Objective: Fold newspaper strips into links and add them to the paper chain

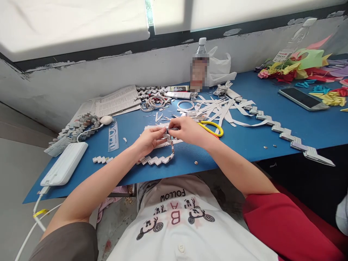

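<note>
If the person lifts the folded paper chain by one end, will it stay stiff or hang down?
The paper chain already curves below both hands, so it would probably hang floppy. Made of folded paper links, it is likely light, and a hard pull might separate them.

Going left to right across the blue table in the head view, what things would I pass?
White power bank → clear ruler → left hand → right hand → yellow scissors → long folded paper chain → phone.
</note>
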Demonstrator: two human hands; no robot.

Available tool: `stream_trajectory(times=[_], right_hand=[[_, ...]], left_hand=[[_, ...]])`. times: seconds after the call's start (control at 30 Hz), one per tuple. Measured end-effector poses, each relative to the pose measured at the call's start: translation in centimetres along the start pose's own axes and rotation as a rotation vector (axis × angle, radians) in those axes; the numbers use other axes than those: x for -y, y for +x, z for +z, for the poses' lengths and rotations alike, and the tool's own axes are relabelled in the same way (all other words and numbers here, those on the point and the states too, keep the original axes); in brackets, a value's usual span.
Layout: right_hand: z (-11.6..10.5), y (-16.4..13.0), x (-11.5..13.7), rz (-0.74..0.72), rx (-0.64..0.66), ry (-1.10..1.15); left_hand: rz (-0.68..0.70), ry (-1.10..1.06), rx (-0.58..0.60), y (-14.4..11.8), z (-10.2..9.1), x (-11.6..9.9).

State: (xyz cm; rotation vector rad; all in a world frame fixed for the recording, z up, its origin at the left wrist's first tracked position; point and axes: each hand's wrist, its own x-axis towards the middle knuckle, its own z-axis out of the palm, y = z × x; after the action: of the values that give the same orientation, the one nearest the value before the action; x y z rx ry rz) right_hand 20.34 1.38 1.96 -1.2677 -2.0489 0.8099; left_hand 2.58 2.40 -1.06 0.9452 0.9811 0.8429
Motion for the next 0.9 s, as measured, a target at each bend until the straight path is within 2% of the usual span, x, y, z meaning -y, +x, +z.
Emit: stream_trajectory(times=[0.1,0.27,0.43,0.63,0.77,0.9], right_hand=[[-0.1,0.0,-0.1,0.037,0.013,-0.018],[0.3,0.2,-0.4,0.096,0.023,-0.038],[0.9,0.5,-0.7,0.087,-0.040,0.003],[1.4,0.3,-1.1,-0.043,-0.130,0.031],[1.4,0.2,-1.2,-0.100,-0.146,0.069],[1.4,0.1,-1.3,-0.072,-0.096,0.159]], left_hand=[[-0.073,-0.062,0.012,0.0,0.2,0.0],[-0.072,-0.069,0.016,0.2,0.2,0.3],[0.044,-0.013,-0.028,0.3,0.0,0.3],[0.215,0.134,-0.110,-0.2,0.2,-0.1],[0.307,0.229,-0.146,-0.4,0.2,-0.1],[0.349,0.247,-0.176,-0.7,0.4,-0.3]])
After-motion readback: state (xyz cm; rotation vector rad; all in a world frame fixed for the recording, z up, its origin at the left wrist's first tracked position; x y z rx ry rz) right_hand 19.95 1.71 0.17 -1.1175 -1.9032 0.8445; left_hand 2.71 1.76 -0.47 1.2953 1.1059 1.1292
